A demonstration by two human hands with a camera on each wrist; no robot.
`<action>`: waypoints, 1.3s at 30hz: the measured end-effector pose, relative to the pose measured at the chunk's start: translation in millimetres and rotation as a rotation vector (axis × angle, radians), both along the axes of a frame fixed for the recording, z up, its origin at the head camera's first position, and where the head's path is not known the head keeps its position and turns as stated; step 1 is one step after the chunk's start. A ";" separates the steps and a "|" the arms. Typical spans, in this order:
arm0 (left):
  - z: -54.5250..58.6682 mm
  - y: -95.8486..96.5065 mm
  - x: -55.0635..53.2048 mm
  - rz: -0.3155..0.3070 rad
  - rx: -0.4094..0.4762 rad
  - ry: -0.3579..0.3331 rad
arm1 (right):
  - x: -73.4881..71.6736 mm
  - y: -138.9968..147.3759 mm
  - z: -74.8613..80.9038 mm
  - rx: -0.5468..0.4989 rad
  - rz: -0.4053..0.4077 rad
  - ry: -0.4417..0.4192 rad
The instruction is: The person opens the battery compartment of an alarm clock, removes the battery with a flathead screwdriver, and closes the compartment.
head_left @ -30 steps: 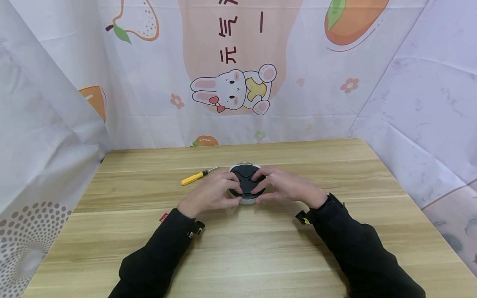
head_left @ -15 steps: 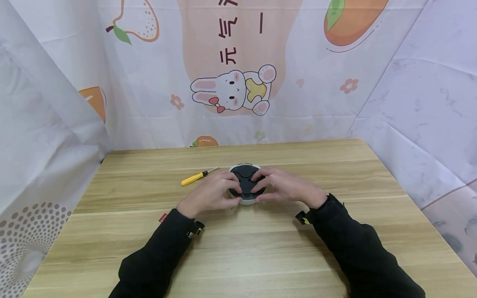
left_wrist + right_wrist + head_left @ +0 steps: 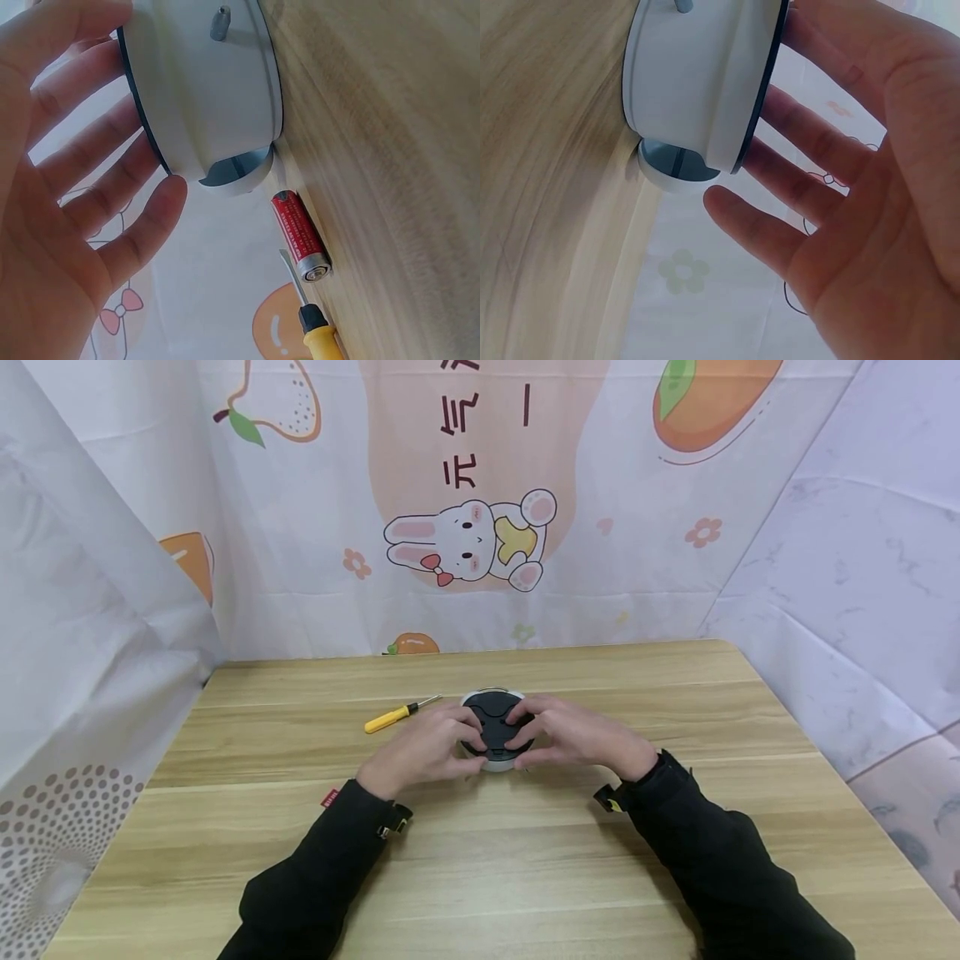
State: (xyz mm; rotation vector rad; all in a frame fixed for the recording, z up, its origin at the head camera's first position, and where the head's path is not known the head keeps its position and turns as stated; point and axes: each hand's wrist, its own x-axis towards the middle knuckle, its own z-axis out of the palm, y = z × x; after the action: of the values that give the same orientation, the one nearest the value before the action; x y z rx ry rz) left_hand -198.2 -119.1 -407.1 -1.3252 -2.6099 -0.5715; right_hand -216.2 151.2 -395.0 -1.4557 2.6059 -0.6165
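A round white alarm clock lies face down on the table, its black back upward. My left hand holds it from the left, fingers bent over the black back and thumb at the near rim. From the right, my right hand holds it in much the same way. The left wrist view shows a short metal peg on its white side and a cup-shaped part at the far end. Fingertips and palms hide parts of the back.
A yellow-handled screwdriver lies left of the clock. Near its tip in the left wrist view is a red battery, hidden in the head view. Behind the wooden table hangs a printed curtain.
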 end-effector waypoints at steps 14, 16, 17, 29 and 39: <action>1.0 -7.1 1.7 0.043 0.045 -0.037 | -1.3 0.3 -1.9 0.000 -0.013 0.042; 1.3 -8.8 1.7 0.077 0.065 -0.072 | -1.1 0.6 -1.8 -0.006 -0.038 0.043; 1.3 -9.5 1.7 0.098 0.067 -0.094 | -0.9 1.1 -1.8 -0.007 -0.054 0.040; -6.0 -10.7 -1.8 0.200 -0.021 -0.292 | -4.4 5.4 -8.1 0.046 -0.155 -0.046; -7.3 -10.4 -0.5 0.168 -0.023 -0.343 | -5.6 7.9 -9.3 0.066 -0.155 -0.078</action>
State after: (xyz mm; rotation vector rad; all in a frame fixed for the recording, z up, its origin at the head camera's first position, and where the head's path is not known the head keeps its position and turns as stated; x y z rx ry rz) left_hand -198.7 -129.6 -414.4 -1.0786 -2.9700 -0.8048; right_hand -221.8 159.1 -404.3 -1.1955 2.6685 -0.5842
